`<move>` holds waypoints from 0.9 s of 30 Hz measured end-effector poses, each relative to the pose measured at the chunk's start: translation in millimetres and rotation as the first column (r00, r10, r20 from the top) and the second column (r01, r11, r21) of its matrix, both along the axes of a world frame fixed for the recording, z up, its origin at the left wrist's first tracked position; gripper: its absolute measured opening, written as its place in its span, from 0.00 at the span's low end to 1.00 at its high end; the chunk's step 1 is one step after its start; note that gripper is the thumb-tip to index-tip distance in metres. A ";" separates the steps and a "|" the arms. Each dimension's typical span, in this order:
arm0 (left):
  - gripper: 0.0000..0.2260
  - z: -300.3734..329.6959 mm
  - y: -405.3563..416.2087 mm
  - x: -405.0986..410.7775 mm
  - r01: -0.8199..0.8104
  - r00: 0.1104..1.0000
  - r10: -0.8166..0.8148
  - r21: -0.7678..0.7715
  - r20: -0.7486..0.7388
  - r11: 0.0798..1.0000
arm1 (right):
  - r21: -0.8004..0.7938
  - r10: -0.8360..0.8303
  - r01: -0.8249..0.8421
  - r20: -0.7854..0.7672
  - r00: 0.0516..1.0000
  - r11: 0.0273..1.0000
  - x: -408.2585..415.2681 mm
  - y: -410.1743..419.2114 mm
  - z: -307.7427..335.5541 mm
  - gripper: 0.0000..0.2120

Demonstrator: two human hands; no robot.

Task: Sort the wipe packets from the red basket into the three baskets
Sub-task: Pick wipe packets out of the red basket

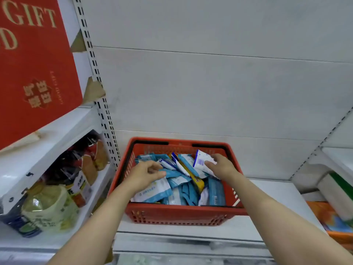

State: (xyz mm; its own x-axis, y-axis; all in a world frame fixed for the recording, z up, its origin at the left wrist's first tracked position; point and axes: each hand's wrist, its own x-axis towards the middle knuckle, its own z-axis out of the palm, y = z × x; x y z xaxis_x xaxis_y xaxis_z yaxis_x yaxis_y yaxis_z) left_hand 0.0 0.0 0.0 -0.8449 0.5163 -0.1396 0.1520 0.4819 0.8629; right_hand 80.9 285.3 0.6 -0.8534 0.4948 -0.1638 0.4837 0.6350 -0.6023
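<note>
My right grip (pixel 219 167) pinches a white and blue plastic wipe packet (pixel 202 162) just above the pile in the red plastic basket (pixel 177 213). My left grip (pixel 147 174) hangs over the pile with fingers loosely curled, holding nothing. The basket sits on a white shelf (pixel 271 194).

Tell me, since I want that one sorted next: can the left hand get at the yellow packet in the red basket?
Probably yes. The left hand hovers over the open red basket, and the yellow packet lies partly exposed in the pile beside it, nothing between them. Blue packets overlap its edges.
</note>
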 end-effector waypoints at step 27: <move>0.07 -10.8 2.1 -11.1 -0.206 0.979 0.205 0.095 0.021 0.974 | -0.120 -0.070 0.115 0.327 0.942 0.986 3.6 -4.4 -20.4 0.24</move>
